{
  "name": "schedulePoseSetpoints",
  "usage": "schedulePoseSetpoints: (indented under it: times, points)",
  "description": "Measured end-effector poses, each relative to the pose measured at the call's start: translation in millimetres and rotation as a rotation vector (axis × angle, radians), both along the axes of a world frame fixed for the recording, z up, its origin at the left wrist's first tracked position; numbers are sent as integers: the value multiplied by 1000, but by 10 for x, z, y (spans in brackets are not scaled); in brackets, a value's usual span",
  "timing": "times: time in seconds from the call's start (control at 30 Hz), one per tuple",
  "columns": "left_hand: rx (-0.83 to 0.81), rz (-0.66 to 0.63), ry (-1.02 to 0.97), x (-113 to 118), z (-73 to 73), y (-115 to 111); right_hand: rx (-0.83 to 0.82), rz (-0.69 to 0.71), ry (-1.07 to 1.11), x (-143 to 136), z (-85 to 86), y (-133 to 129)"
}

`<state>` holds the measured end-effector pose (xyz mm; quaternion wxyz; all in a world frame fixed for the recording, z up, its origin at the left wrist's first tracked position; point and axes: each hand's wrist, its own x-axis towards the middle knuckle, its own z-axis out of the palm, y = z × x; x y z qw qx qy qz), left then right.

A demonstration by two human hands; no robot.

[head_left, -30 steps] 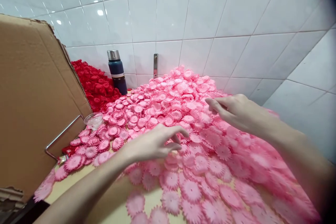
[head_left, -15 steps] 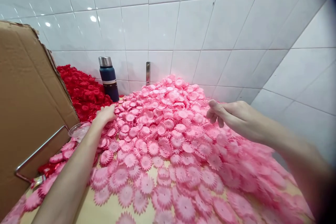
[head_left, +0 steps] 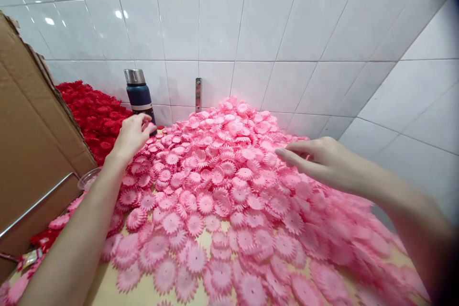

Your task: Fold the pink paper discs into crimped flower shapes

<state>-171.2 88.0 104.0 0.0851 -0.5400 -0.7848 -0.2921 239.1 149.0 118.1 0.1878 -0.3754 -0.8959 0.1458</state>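
A large heap of pink scalloped flower-petal discs (head_left: 206, 203) covers the table, many with a small hole in the middle. At the heap's left edge, in front of a dark blue bottle (head_left: 138, 95), is my left hand (head_left: 131, 136). Its thumb and fingers are closed on a pink petal disc (head_left: 149, 127), of which only a little shows. Over the right slope of the heap I hold my right hand (head_left: 319, 160) with its fingers stretched out and the thumb apart from them. Nothing shows in it.
Red petal discs (head_left: 91, 114) are piled at the back left, behind a cardboard box (head_left: 32, 119). A clear plastic dish (head_left: 88, 178) and a small wrapper (head_left: 29, 259) lie by the box. White tiled wall (head_left: 222, 24) with a metal bracket (head_left: 198, 95) stands behind.
My left hand has lifted off the edge of the heap, up in front of the bottle. The right hand's fingers have straightened from a curl. The view has shifted slightly.
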Motion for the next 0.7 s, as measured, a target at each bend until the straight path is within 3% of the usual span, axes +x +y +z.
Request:
schedulePoseSetpoints:
  times: [0.1, 0.2, 0.3, 0.37, 0.47, 0.6, 0.7]
  points:
    - [265, -166, -60, 363, 217, -37, 29, -50, -140, -30, 21, -33]
    - [360, -415, -149, 772, 329, -113, 10, -10, -161, -55, 19, -44]
    - [219, -644, -306, 1067, 320, -169, 2, 64, -120, -144, -20, -74]
    - [142, -715, -364, 1177, 274, -175, -19, 172, -45, -254, -81, -105]
    - [91, -766, -416, 1241, 195, -151, -33, 334, 41, -443, -222, -135]
    - [-21, -794, -469, 1234, 124, -131, -1, 358, 17, -571, -386, -111]
    - [-108, -810, -490, 1229, 88, -129, 55, 330, 105, -558, -403, -71]
